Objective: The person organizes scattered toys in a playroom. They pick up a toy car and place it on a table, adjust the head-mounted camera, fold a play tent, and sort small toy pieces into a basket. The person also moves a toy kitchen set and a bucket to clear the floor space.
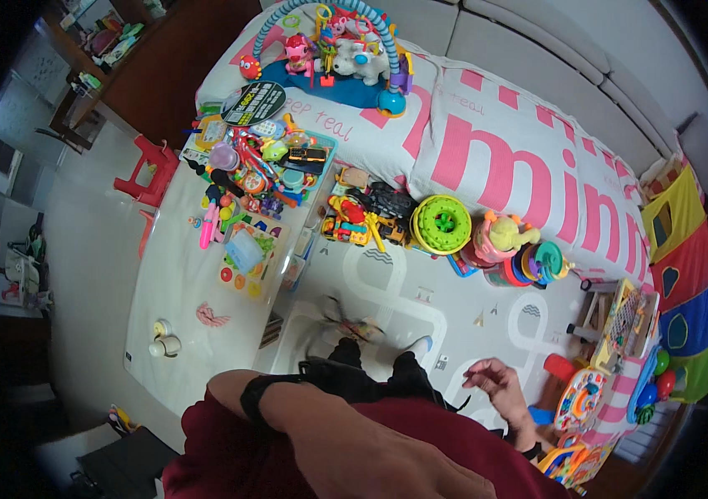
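Note:
Close to the camera, my left hand (366,443) reaches across my maroon shirt, its back showing and a black band on its wrist. Its fingertips are hidden at the lower edge. At the right of my body, my right hand (496,382) is raised over the floor mat (385,305), fingers loosely bent and thumb apart, with nothing visible in it. A black cord end (463,404) lies just below it in the picture. By my feet is a blurred dark, wiry thing (351,324) that I cannot make out.
A pale table (170,280) at left bears a toy-filled teal basket (329,153), a wooden puzzle board (273,240), a pink cloth (210,315) and a cup (165,347). Toys, including a green-rimmed tub (441,224), line the covered sofa (472,143). An activity table (580,399) stands right.

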`<state>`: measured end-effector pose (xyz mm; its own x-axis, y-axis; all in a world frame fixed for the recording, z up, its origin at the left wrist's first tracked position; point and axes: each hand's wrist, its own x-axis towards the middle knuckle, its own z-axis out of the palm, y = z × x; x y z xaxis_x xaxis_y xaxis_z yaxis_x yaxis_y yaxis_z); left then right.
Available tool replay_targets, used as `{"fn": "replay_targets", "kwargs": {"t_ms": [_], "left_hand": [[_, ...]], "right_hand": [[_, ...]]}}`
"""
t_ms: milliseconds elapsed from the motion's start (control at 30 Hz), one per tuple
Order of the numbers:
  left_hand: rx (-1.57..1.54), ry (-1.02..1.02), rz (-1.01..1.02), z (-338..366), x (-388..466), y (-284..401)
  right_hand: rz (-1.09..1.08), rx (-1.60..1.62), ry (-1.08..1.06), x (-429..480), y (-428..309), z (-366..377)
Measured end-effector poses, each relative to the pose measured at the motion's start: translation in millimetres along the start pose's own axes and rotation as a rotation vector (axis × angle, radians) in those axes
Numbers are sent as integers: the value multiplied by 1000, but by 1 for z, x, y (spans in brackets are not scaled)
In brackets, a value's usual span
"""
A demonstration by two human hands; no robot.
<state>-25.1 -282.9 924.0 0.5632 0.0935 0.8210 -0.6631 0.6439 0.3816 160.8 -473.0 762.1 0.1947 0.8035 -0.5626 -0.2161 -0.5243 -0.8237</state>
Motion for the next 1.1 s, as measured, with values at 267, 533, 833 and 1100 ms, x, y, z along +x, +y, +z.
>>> {"fn": "replay_targets", "kwargs": {"t_ms": [267,533,833,1100], "left_hand": [[-315,-168,-257,-19,79,-146],[-571,-377,-408,-28,167,-284],[-894,-810,-625,-69,248,-403],[-761,-773,-1212,-81,294,-568]], "right_hand": [[-78,17,180,-49,32,-137],[-134,179,386,-84,58,-230],[-88,372,969,-172,87,-272],[-43,491,1159,-221,144,-334]]}}
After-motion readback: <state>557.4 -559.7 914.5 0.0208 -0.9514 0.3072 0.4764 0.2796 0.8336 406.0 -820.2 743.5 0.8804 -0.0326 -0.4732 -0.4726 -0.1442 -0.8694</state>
